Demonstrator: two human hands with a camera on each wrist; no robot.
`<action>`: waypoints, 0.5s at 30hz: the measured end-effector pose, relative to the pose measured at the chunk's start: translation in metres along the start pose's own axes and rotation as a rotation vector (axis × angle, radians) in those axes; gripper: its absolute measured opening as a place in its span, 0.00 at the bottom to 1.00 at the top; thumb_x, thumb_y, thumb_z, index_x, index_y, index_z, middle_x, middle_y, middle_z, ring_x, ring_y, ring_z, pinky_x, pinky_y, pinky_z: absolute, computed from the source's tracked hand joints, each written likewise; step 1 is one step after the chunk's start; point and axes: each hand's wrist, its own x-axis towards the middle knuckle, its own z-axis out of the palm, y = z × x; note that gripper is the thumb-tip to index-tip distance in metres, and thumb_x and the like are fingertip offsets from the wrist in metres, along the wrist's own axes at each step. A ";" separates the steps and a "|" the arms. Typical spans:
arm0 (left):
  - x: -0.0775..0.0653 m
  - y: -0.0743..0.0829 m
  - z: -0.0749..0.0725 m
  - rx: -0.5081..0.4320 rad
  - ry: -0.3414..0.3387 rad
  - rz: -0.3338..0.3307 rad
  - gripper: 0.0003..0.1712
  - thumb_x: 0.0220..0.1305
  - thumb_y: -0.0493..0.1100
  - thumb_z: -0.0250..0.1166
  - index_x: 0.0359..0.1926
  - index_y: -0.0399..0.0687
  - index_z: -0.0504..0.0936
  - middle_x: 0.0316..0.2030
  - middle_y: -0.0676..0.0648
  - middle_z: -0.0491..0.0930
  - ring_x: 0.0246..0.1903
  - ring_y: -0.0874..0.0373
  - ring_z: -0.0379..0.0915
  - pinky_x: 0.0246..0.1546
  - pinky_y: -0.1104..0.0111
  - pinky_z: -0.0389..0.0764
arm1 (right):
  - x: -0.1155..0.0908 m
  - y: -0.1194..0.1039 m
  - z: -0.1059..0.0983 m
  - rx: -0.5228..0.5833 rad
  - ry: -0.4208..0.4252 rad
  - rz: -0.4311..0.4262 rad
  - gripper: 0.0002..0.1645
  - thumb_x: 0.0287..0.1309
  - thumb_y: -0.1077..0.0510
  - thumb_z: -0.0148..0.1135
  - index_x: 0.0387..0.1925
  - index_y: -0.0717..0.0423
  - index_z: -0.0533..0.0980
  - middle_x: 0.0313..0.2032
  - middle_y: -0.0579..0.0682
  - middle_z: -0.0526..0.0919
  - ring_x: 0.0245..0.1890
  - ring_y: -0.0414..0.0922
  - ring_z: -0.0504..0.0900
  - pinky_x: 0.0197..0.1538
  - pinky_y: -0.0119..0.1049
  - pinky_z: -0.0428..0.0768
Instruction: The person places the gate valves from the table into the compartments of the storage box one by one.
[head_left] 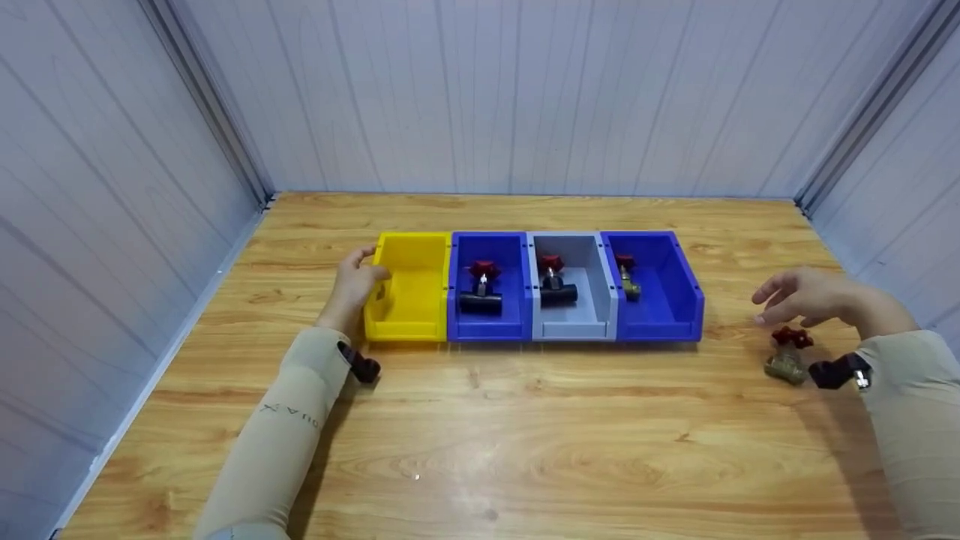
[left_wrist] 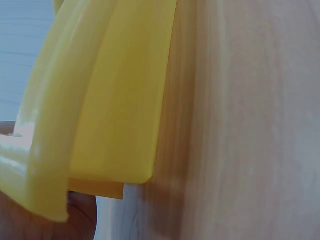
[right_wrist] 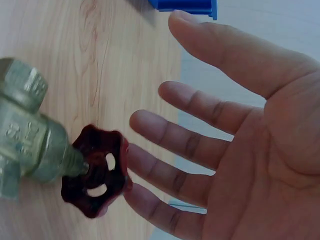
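At the left end of a row of bins, my left hand [head_left: 352, 289] pinches the side wall of the yellow bin [head_left: 409, 330], thumb over the rim and fingers outside. The left wrist view shows the bin's yellow wall [left_wrist: 125, 100] close up, hiding most of that hand. My right hand [head_left: 821, 296] hovers over the table with fingers spread and nothing in the palm. Just below it stands a brass valve [head_left: 785, 367] with a red handwheel [right_wrist: 95, 170]. In the right wrist view the fingertips come very near the handwheel; whether they touch I cannot tell.
Right of the yellow bin, a blue bin [head_left: 491, 330] and a grey bin [head_left: 574, 330] each hold a black valve with a red handwheel. The end blue bin [head_left: 664, 330] holds a small brass valve [head_left: 628, 285]. White panel walls enclose the wooden table [head_left: 525, 435].
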 end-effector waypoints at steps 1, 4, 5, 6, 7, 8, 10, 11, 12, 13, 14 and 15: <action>0.000 0.000 0.000 0.005 0.002 -0.004 0.37 0.73 0.35 0.55 0.81 0.50 0.66 0.78 0.43 0.68 0.70 0.48 0.66 0.72 0.57 0.67 | -0.001 0.002 -0.001 0.007 -0.011 0.008 0.40 0.73 0.46 0.70 0.68 0.73 0.69 0.65 0.76 0.78 0.58 0.57 0.86 0.59 0.60 0.84; 0.002 0.001 0.000 0.022 0.010 0.001 0.38 0.72 0.35 0.56 0.82 0.49 0.66 0.78 0.42 0.68 0.69 0.48 0.66 0.71 0.58 0.68 | -0.003 0.006 -0.002 0.031 -0.040 0.027 0.40 0.72 0.45 0.70 0.67 0.72 0.70 0.65 0.74 0.79 0.58 0.55 0.87 0.58 0.58 0.85; 0.002 0.001 0.000 0.027 0.014 0.004 0.38 0.72 0.35 0.56 0.82 0.49 0.66 0.78 0.41 0.68 0.68 0.48 0.66 0.70 0.58 0.69 | -0.003 0.007 -0.003 0.038 -0.047 0.037 0.40 0.72 0.45 0.71 0.67 0.71 0.70 0.63 0.71 0.81 0.56 0.53 0.87 0.57 0.56 0.86; 0.002 0.001 0.001 0.032 0.018 0.008 0.38 0.72 0.35 0.56 0.82 0.49 0.66 0.78 0.41 0.68 0.68 0.47 0.66 0.69 0.58 0.69 | -0.004 0.009 -0.003 0.043 -0.057 0.044 0.39 0.72 0.45 0.71 0.67 0.71 0.70 0.62 0.69 0.83 0.55 0.51 0.87 0.57 0.54 0.86; 0.002 0.001 0.001 0.038 0.022 0.013 0.38 0.71 0.34 0.56 0.82 0.48 0.66 0.78 0.41 0.68 0.67 0.47 0.66 0.68 0.59 0.69 | -0.004 0.010 -0.004 0.047 -0.068 0.050 0.39 0.72 0.45 0.70 0.67 0.71 0.70 0.60 0.66 0.84 0.54 0.50 0.88 0.57 0.54 0.86; 0.003 0.001 0.001 0.038 0.024 0.017 0.38 0.71 0.34 0.56 0.81 0.48 0.66 0.78 0.41 0.68 0.67 0.47 0.66 0.68 0.58 0.69 | -0.005 0.012 -0.004 0.052 -0.075 0.057 0.39 0.73 0.45 0.70 0.67 0.72 0.69 0.58 0.62 0.86 0.53 0.48 0.88 0.57 0.53 0.86; 0.002 0.001 0.001 0.038 0.026 0.018 0.38 0.71 0.34 0.56 0.81 0.47 0.67 0.78 0.41 0.69 0.68 0.47 0.66 0.69 0.58 0.68 | -0.006 0.014 -0.004 0.054 -0.088 0.072 0.40 0.74 0.45 0.69 0.68 0.72 0.69 0.55 0.56 0.88 0.51 0.48 0.88 0.57 0.53 0.86; 0.002 0.001 0.001 0.033 0.023 0.012 0.38 0.71 0.34 0.56 0.81 0.48 0.67 0.78 0.42 0.69 0.68 0.48 0.66 0.70 0.57 0.68 | -0.007 0.015 -0.005 0.054 -0.096 0.081 0.40 0.74 0.45 0.69 0.68 0.72 0.68 0.53 0.54 0.89 0.51 0.48 0.88 0.57 0.53 0.86; 0.002 0.001 0.001 0.030 0.023 0.010 0.37 0.71 0.34 0.56 0.81 0.48 0.67 0.78 0.42 0.69 0.69 0.48 0.65 0.71 0.57 0.67 | -0.008 0.016 -0.005 0.060 -0.103 0.091 0.40 0.74 0.45 0.69 0.69 0.72 0.68 0.52 0.53 0.89 0.51 0.48 0.88 0.57 0.54 0.86; 0.002 0.000 0.001 0.030 0.021 0.006 0.38 0.71 0.34 0.56 0.81 0.49 0.66 0.78 0.42 0.68 0.70 0.48 0.65 0.72 0.56 0.67 | -0.008 0.016 -0.005 0.069 -0.108 0.102 0.40 0.74 0.45 0.69 0.69 0.71 0.68 0.50 0.51 0.89 0.50 0.48 0.88 0.57 0.53 0.87; 0.002 0.000 0.001 0.029 0.020 0.005 0.38 0.71 0.34 0.56 0.81 0.49 0.66 0.79 0.42 0.68 0.70 0.48 0.65 0.72 0.56 0.67 | -0.009 0.017 -0.006 0.080 -0.112 0.114 0.39 0.74 0.45 0.69 0.69 0.70 0.69 0.49 0.49 0.89 0.49 0.48 0.88 0.56 0.52 0.87; 0.002 0.000 0.001 0.030 0.018 0.002 0.38 0.72 0.34 0.56 0.82 0.49 0.65 0.79 0.42 0.67 0.71 0.48 0.64 0.72 0.56 0.66 | -0.010 0.017 -0.006 0.090 -0.115 0.125 0.38 0.74 0.45 0.69 0.69 0.69 0.69 0.47 0.48 0.89 0.47 0.47 0.87 0.55 0.50 0.87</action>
